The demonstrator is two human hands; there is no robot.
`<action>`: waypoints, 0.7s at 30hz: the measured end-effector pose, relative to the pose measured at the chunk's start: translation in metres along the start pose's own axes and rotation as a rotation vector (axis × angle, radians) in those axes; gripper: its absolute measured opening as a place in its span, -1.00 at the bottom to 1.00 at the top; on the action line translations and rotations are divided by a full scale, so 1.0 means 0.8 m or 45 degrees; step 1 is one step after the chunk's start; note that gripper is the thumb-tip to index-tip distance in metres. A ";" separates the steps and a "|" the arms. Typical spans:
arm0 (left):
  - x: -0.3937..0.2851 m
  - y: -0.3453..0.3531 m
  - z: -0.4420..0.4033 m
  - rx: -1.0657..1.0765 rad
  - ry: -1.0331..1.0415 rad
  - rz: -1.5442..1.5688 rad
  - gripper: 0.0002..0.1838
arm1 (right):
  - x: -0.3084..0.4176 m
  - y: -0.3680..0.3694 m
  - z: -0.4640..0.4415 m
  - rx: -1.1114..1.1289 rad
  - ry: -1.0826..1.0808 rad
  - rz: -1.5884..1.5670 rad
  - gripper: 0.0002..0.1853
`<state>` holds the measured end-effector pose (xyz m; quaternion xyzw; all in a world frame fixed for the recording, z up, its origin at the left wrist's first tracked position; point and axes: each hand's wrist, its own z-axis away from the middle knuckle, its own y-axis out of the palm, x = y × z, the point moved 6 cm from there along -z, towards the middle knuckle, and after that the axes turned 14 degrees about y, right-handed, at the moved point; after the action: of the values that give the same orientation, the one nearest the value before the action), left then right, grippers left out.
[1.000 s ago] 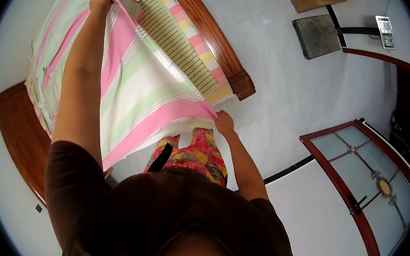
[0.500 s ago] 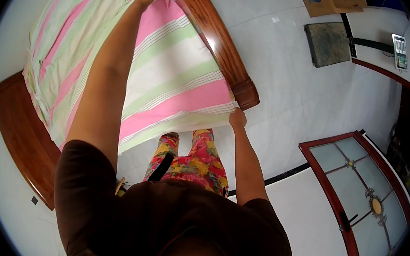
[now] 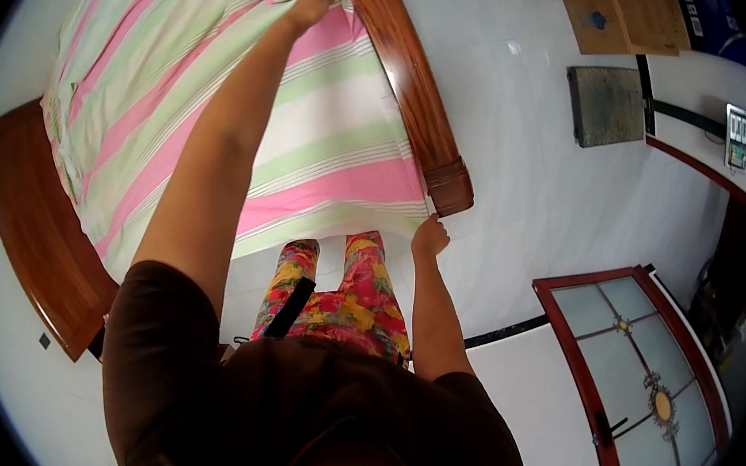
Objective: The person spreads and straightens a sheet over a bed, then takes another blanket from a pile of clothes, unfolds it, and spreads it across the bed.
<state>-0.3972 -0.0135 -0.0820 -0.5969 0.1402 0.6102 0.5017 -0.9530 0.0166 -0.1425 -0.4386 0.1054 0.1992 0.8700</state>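
A bed sheet [image 3: 336,145] with pink, green and white stripes covers the bed in front of me. My left hand [image 3: 311,6] reaches far over the bed and grips the sheet beside the wooden footboard [image 3: 405,67]; folds bunch up around the fingers. My right hand [image 3: 430,235] is closed on the sheet's near corner, just below the footboard's end block. Between the two hands the cloth lies fairly flat, with its stripes running across. Its near edge hangs in front of my legs.
A brown wooden headboard [image 3: 36,230] stands at the left by the wall. On the tiled floor to the right are a dark square scale platform [image 3: 606,107] with its display [image 3: 736,138], and cardboard boxes [image 3: 626,23]. A glass-paned door [image 3: 636,371] is at lower right.
My left hand has moved right along the sheet towards the footboard. The sheet between my hands is shifted slightly and lies smoother. My right hand still grips the corner, a little lower.
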 end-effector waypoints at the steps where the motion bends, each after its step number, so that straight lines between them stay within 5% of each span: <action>1: -0.008 0.006 0.009 -0.003 0.013 0.029 -0.54 | -0.001 0.000 0.000 -0.019 -0.008 0.015 -0.80; 3: -0.036 0.022 0.031 0.145 -0.035 0.194 -0.33 | -0.004 -0.002 0.001 -0.026 -0.023 0.038 -0.81; 6: -0.023 0.051 0.070 0.245 -0.013 0.194 -0.26 | -0.005 -0.007 0.006 -0.043 -0.063 0.053 -0.80; 7: -0.009 0.069 0.090 0.053 0.129 0.315 -0.39 | -0.010 -0.008 0.006 0.003 -0.076 0.004 -0.79; 9: 0.003 0.097 0.148 0.414 -0.004 -0.163 -0.56 | -0.015 -0.016 0.007 0.093 -0.109 -0.099 -0.77; 16: 0.114 0.198 0.460 0.387 -0.242 -0.261 -0.55 | -0.029 0.013 -0.023 0.392 -0.392 -0.579 -0.74; 19: 0.077 0.186 0.581 0.676 -0.556 -0.295 -0.54 | -0.029 0.004 -0.001 0.496 -0.510 -0.723 -0.74; 21: 0.082 0.200 0.643 0.836 -0.506 -0.389 -0.55 | -0.033 -0.005 0.016 0.567 -0.535 -0.839 -0.74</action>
<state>-0.8098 0.3387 -0.0798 -0.2898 0.1377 0.5550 0.7675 -0.9749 0.0177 -0.1226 -0.2008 -0.1786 -0.0311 0.9627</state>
